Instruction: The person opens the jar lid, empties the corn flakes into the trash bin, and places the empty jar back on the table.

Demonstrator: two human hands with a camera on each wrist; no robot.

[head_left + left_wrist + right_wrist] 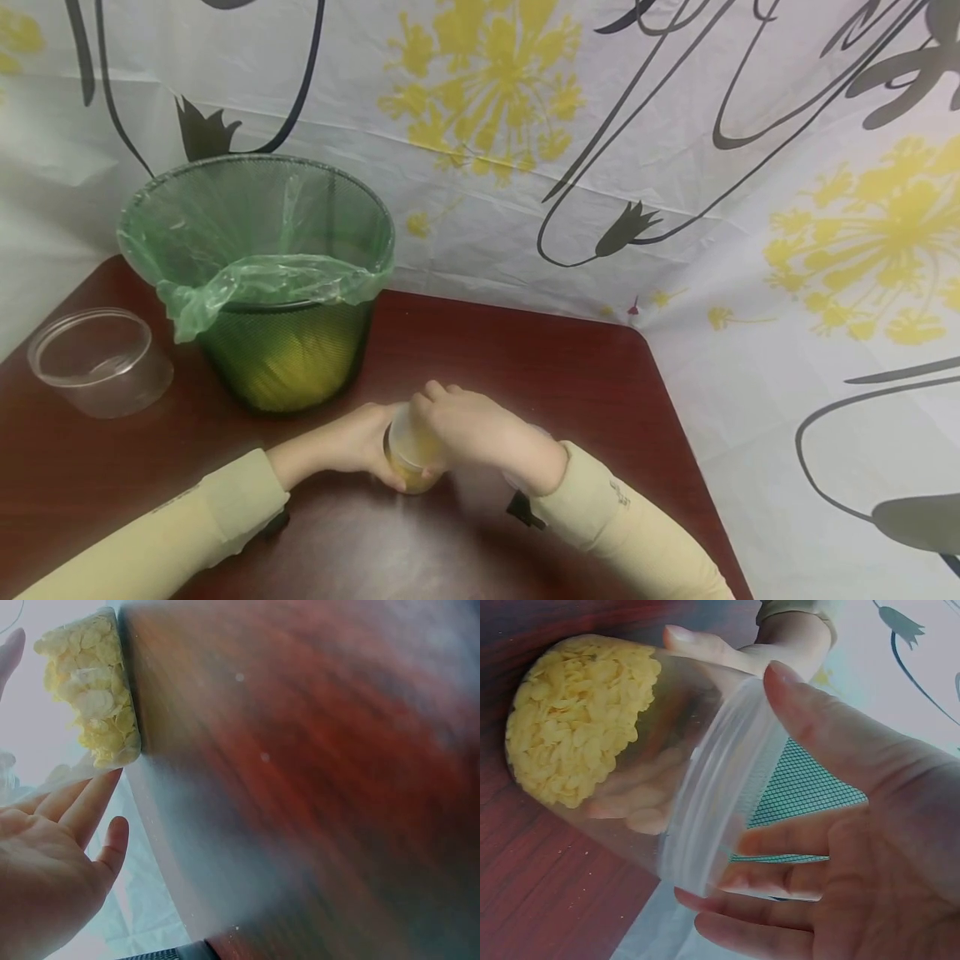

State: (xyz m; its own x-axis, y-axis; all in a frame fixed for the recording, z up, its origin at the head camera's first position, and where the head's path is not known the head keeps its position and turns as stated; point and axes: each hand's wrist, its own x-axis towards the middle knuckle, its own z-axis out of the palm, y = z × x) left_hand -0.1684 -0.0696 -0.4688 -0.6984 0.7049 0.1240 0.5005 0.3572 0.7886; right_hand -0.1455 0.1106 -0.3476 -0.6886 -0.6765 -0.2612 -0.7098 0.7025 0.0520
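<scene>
Over the table, a clear plastic jar (412, 477) is partly filled with yellow flakes (577, 720) and looks tilted in the right wrist view. My left hand (358, 443) holds it by the body, with the fingers visible through the clear wall. On its mouth sits a translucent screw lid (724, 787). My right hand (480, 433) grips this lid, thumb on one side and fingers on the other. In the left wrist view, my left hand (56, 862) supports the jar beside the flakes.
A mesh bin (285, 358) lined with a green bag (277, 279) stands behind the hands, with something yellow showing in its lower part. To its left is a clear round tub (123, 392). The dark red table (480, 342) meets patterned white sheeting (465, 250).
</scene>
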